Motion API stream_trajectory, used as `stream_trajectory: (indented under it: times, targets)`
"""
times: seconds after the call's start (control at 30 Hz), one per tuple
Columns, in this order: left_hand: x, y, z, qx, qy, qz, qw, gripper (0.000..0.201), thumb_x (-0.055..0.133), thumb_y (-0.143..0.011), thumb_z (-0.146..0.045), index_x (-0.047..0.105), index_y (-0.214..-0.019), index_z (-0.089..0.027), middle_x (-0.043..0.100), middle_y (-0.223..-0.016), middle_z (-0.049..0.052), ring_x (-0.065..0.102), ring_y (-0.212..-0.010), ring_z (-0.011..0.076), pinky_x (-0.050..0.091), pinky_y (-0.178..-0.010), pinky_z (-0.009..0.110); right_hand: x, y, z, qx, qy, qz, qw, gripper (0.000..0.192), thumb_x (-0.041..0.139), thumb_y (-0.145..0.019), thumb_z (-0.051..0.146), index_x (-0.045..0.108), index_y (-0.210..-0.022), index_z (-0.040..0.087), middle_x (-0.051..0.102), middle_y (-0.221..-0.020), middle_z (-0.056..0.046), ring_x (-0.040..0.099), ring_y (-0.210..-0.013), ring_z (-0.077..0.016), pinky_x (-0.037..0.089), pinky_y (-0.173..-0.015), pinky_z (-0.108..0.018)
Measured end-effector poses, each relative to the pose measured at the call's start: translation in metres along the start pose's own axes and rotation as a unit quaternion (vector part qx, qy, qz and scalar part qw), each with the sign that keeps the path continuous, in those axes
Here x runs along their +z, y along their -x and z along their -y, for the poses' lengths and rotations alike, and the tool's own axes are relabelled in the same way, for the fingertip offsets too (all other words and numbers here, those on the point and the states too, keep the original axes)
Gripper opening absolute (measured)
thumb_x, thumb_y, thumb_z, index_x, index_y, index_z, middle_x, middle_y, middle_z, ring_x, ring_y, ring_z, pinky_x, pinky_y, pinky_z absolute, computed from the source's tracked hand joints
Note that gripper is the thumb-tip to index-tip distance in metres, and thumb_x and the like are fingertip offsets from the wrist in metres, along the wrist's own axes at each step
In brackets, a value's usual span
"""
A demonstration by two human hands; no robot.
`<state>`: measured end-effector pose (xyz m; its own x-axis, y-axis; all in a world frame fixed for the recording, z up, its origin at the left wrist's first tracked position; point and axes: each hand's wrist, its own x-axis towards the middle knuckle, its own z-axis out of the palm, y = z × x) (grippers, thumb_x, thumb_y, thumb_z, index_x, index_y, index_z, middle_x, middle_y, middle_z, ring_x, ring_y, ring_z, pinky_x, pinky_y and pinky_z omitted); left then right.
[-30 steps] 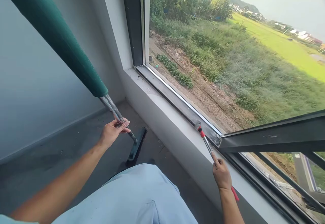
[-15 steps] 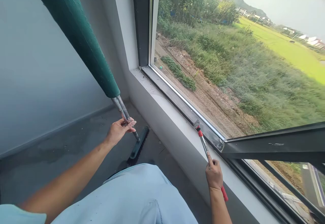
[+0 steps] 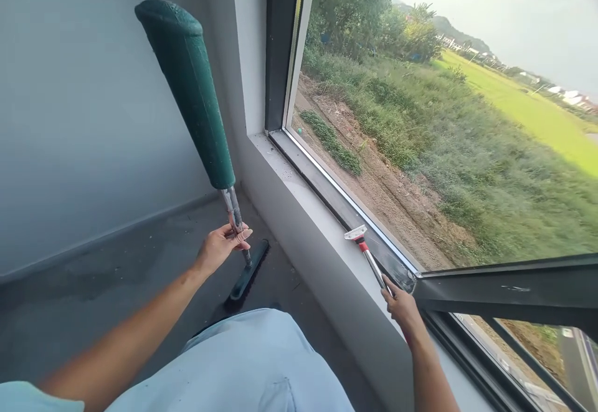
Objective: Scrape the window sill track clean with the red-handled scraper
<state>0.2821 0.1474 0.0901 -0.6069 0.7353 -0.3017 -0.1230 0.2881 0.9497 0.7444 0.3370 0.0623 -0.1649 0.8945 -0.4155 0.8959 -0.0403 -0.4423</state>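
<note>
My left hand [image 3: 223,247] is closed round the metal shaft of a long-handled floor brush [image 3: 250,275]. Its thick green grip [image 3: 191,100] rises toward me, and the green brush head rests on the dark floor. In my right hand [image 3: 398,303] is a scraper [image 3: 369,259] with a wide metal head, a red collar and a silver handle. The scraper's head lies over the inner edge of the window sill [image 3: 317,209], beside the dark frame track. Whether its blade touches the surface I cannot tell.
A large window pane [image 3: 420,125] in a dark frame [image 3: 514,284] stands along the right, with a barred opening below it. A pale wall [image 3: 93,100] meets the grey floor [image 3: 116,275] on the left. Specks of debris lie at the sill's far corner.
The scraper has turned so its head lies flatter and sits slightly left and lower. My right hand has shifted its grip up the handle. The brush's green grip has swung right and away from me.
</note>
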Motion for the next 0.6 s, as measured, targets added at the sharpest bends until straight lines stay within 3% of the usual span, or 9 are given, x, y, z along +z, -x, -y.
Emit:
stream_trajectory:
  times: [0.13, 0.27, 0.6]
  targets:
    - [-0.003, 0.001, 0.002, -0.012, 0.006, -0.005, 1.000, 0.054, 0.075, -0.063, -0.057, 0.066, -0.096, -0.015, 0.068, -0.068, 0.003, 0.069, -0.070, 0.0217, 0.059, -0.075, 0.034, -0.031, -0.021, 0.023, 0.024, -0.057, 0.067, 0.996, 0.061, 0.047, -0.083, 0.030, 0.041, -0.142, 0.014, 0.044, -0.056, 0.005, 0.046, -0.044, -0.0105, 0.038, -0.042, -0.023]
    - [-0.001, -0.001, 0.004, -0.015, 0.010, -0.004, 1.000, 0.057, 0.075, -0.062, -0.058, 0.066, -0.097, -0.015, 0.068, -0.067, 0.003, 0.068, -0.071, 0.0216, 0.059, -0.076, 0.034, -0.052, -0.031, 0.030, 0.006, -0.056, 0.103, 0.993, 0.063, 0.048, -0.084, 0.029, 0.038, -0.143, 0.011, 0.042, -0.050, 0.006, 0.041, -0.041, -0.0092, 0.036, -0.043, -0.022]
    - [0.010, -0.008, 0.002, -0.023, 0.028, -0.006, 0.999, 0.059, 0.077, -0.059, -0.059, 0.066, -0.095, -0.014, 0.067, -0.065, 0.002, 0.068, -0.067, 0.0212, 0.059, -0.073, 0.034, -0.058, -0.044, 0.029, -0.021, 0.022, 0.098, 0.995, 0.060, 0.047, -0.086, 0.029, 0.039, -0.143, 0.011, 0.043, -0.047, 0.006, 0.041, -0.039, -0.0092, 0.036, -0.045, -0.022]
